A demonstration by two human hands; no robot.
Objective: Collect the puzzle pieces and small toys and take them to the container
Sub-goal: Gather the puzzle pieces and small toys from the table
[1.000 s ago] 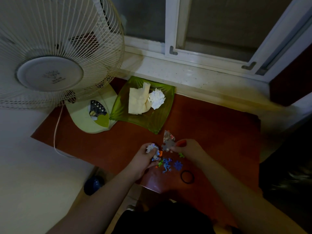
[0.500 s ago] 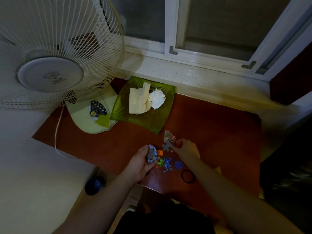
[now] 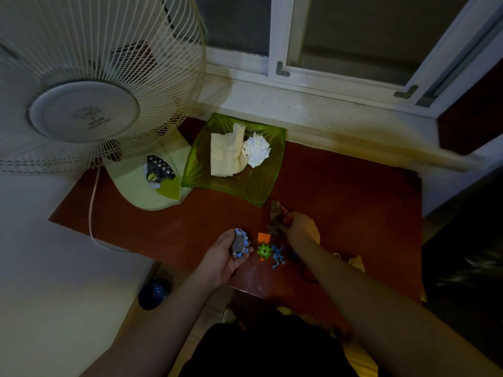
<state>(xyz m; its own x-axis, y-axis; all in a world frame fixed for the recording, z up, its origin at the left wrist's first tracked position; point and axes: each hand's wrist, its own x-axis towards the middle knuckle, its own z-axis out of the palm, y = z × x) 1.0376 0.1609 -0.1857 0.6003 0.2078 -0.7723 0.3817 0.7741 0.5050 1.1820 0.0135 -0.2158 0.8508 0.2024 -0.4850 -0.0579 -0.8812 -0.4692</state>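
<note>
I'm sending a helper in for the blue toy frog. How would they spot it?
Start at the green dish beside the fan, then come toward the hands on the red table. The blue frog lies between both forearms, right of a green gear-shaped piece; it alone has splayed legs.

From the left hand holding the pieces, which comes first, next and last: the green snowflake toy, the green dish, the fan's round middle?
1. Green snowflake toy, just right of the left hand.
2. Green dish, farther back.
3. Fan's round middle, far back left.
</note>
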